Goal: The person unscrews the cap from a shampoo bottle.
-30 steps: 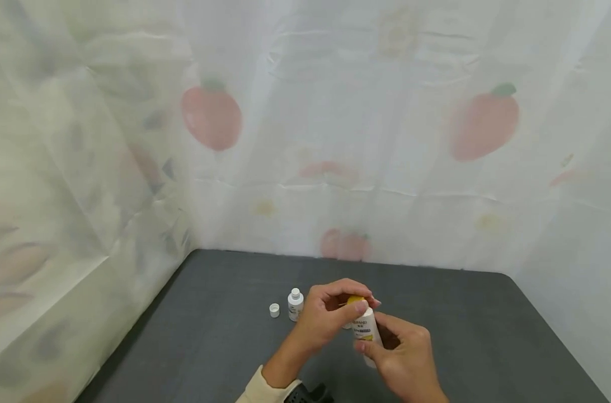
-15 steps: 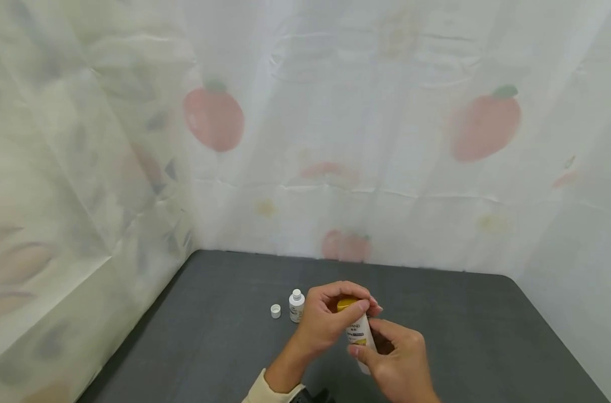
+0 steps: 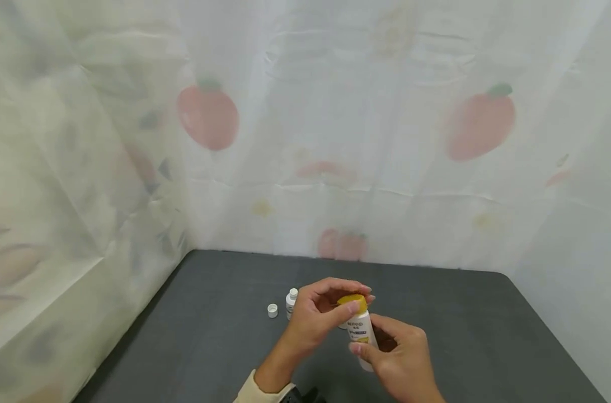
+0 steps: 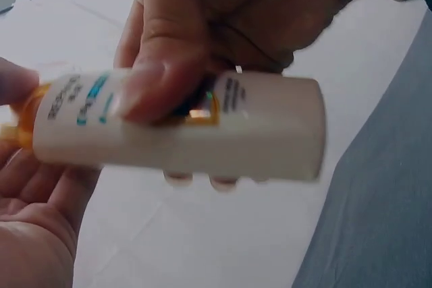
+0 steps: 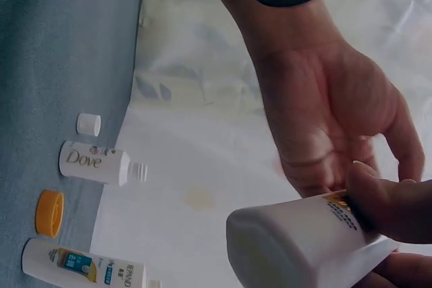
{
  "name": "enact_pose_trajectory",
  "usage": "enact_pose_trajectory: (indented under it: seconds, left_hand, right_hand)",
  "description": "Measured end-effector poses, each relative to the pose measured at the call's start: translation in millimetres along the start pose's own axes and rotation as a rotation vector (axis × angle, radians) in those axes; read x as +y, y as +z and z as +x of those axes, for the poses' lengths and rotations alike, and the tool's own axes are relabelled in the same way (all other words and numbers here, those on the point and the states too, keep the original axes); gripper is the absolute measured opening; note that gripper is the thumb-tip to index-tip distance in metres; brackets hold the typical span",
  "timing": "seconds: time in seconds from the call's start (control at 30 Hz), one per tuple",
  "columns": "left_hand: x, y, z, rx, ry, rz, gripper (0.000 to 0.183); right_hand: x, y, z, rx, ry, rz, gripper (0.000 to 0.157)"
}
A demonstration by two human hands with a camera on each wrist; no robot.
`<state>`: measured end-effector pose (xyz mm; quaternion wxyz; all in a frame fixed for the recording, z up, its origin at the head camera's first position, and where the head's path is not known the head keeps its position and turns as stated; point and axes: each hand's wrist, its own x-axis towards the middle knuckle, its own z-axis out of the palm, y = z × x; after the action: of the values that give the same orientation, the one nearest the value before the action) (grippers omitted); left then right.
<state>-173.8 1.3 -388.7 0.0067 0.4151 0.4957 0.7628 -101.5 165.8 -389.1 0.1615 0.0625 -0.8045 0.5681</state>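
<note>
A white REPAND bottle (image 3: 360, 330) with a yellow cap (image 3: 355, 303) is held tilted above the dark table. My right hand (image 3: 403, 355) grips the bottle's body, thumb in front and fingers behind. At the top, my left hand (image 3: 313, 316) pinches the yellow cap between thumb and fingers. In the left wrist view the bottle (image 4: 236, 136) lies across the picture, with the right thumb pressed over its label. From the right wrist view, the bottle's base (image 5: 266, 254) faces the camera and the left palm (image 5: 324, 112) shows behind it.
A white Dove bottle (image 5: 91, 161) stands uncapped on the table beside a small white cap (image 3: 272, 311). Next to these are a loose yellow cap (image 5: 49, 212) and a second uncapped REPAND bottle (image 5: 88, 266), mostly hidden behind the left hand in the head view.
Both hands stay together on the bottle and its cap, with small shifts. The left fingers have moved around the cap, and more of its yellow side shows now than a second ago.
</note>
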Motion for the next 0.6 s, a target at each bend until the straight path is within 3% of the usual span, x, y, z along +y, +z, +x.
enact_pose_trajectory:
  seconds: [0.23,0.43,0.6]
  left_hand:
    - [-2.1,0.2,0.2,-0.052,0.067,-0.031,0.023]
    - [-0.5,-7.2,-3.5,-0.07,0.021,-0.016,0.033]
    - [0.7,-4.7,-2.4,-0.045,0.012,-0.023,0.029]
  right_hand:
    - [-0.2,1.9,-1.7,0.007,-0.018,0.001,0.034]
    - [-1.8,-0.5,0.1,-0.007,0.047,-0.004,0.037]
    - [-1.1,0.4,-2.6,-0.018,0.015,0.012,0.036]
